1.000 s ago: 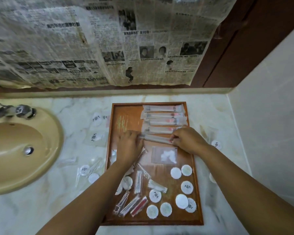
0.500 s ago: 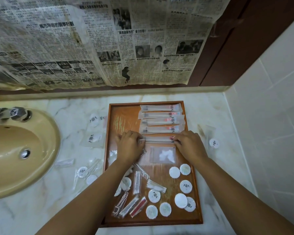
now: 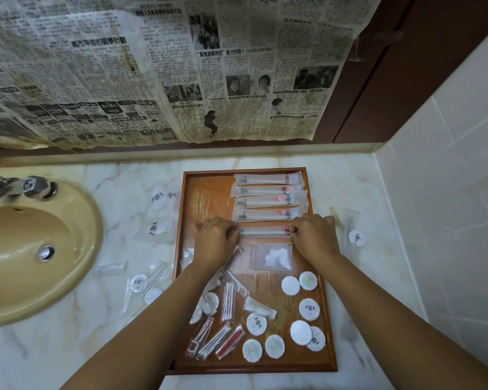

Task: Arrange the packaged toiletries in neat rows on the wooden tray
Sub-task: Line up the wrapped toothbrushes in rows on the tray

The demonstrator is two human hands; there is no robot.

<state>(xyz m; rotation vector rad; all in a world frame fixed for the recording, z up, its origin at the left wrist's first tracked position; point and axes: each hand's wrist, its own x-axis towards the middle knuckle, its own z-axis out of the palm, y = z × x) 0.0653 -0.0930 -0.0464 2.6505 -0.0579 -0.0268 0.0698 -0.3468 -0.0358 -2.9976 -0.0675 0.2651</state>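
Note:
A wooden tray lies on the marble counter. Several long toothbrush packets are stacked in a row at its far right. Just below them lies one more toothbrush packet, level with the row. My left hand pinches its left end and my right hand pinches its right end. A clear bag with white cotton sits under that packet. Round white soaps, cotton-swab packs and floss picks lie loose on the near half.
A beige sink with a metal tap is at the left. Loose packets and round soaps lie on the counter between sink and tray; one soap lies right of the tray. Newspaper covers the wall behind.
Both hands have brought the held toothbrush packet from tilted to level, parallel with the row above it. The camera view shifted slightly.

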